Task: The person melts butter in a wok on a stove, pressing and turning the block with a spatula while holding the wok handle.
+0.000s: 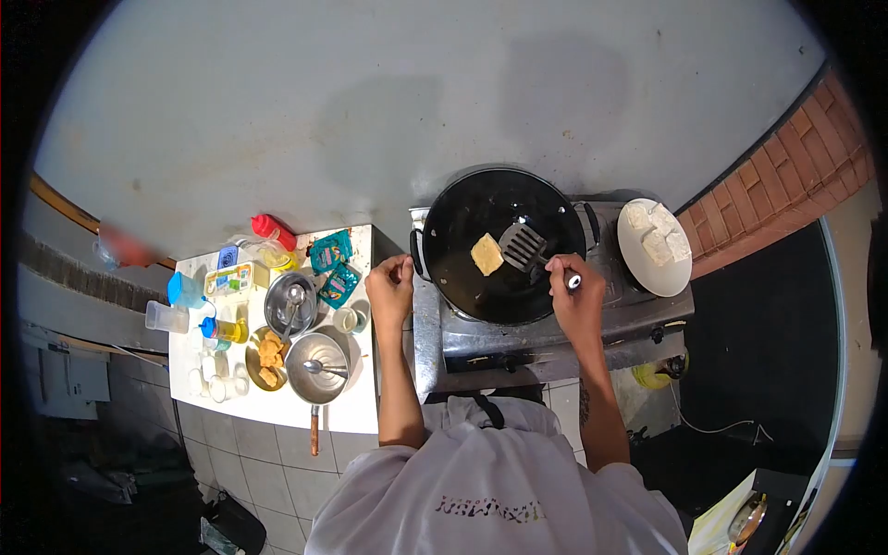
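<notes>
A black wok point(462, 296) sits on the stove, with a square golden piece of food point(487, 254) lying in it, perhaps tofu. My right hand point(577, 294) is closed round the handle of a black slotted spatula point(524, 245). The spatula's blade is inside the wok, just right of the golden piece. Beside the wok's left handle point(418, 255), my left hand point(390, 290) has its fingertips pressed together; whether something small is between them or they touch the handle, I cannot tell.
Right of the wok, a white plate point(684, 272) holds several pale coated pieces. On the left, a white table point(277, 421) bears a steel bowl point(277, 319), a saucepan point(301, 379), a bowl of fried pieces point(270, 356), green sachets point(339, 282) and bottles. A wall rises behind the stove point(472, 344).
</notes>
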